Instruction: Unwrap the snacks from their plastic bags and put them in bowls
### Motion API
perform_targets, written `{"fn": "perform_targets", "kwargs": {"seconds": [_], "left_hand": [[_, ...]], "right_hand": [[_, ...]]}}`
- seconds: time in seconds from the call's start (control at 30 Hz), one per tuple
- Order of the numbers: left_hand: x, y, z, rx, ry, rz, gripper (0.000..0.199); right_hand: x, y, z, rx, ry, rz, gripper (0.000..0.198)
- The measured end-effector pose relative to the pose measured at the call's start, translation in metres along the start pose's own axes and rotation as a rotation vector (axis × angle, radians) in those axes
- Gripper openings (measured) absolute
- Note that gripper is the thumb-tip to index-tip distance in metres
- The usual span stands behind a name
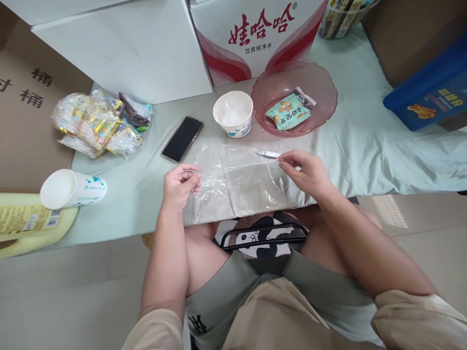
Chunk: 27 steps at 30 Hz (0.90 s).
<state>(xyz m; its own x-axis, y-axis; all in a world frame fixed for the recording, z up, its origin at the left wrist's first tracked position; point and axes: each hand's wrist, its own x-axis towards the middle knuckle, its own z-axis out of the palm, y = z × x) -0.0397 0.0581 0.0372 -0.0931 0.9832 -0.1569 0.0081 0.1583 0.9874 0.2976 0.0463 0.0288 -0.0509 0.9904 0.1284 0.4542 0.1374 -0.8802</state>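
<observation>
My left hand (181, 185) is at the left side of a clear plastic sheet (251, 187), its fingers curled in towards the thumb. What those fingers hold, if anything, I cannot make out. My right hand (306, 171) hovers by the right side of the sheet, thumb and forefinger pinched at the end of a slim white-and-silver strip (268, 154). The strip points left, over the sheet's far part. Beyond the sheet stand a paper cup (238, 127) with clear plastic inside and a pink ribbed bowl (323, 109) holding green snack packets (289, 112).
A phone (183, 138) lies left of the cup. Several wrapped snacks (104, 124) are heaped farther left, near a tipped paper cup (87, 189) and a yellow jug (36, 223). White cartons (120, 53) line the back. A blue container (430, 82) is at the right.
</observation>
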Motion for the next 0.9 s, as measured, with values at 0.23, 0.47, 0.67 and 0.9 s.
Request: {"fn": "perform_targets", "kwargs": {"seconds": [0.23, 0.47, 0.67, 0.9], "left_hand": [[0.006, -0.011, -0.006, 0.213, 0.084, 0.227, 0.029], [0.013, -0.013, -0.008, 0.152, 0.159, 0.457, 0.039], [0.001, 0.003, 0.011, -0.102, 0.076, 0.137, 0.055], [0.016, -0.002, 0.025, -0.07, 0.166, -0.063, 0.046]], "right_hand": [[-0.001, 0.0, -0.001, -0.103, 0.105, 0.018, 0.017], [-0.003, -0.006, -0.008, -0.21, 0.266, -0.171, 0.032], [-0.004, -0.017, -0.003, 0.262, 0.047, 0.009, 0.054], [-0.001, -0.009, 0.015, 0.47, -0.162, 0.24, 0.061]]}}
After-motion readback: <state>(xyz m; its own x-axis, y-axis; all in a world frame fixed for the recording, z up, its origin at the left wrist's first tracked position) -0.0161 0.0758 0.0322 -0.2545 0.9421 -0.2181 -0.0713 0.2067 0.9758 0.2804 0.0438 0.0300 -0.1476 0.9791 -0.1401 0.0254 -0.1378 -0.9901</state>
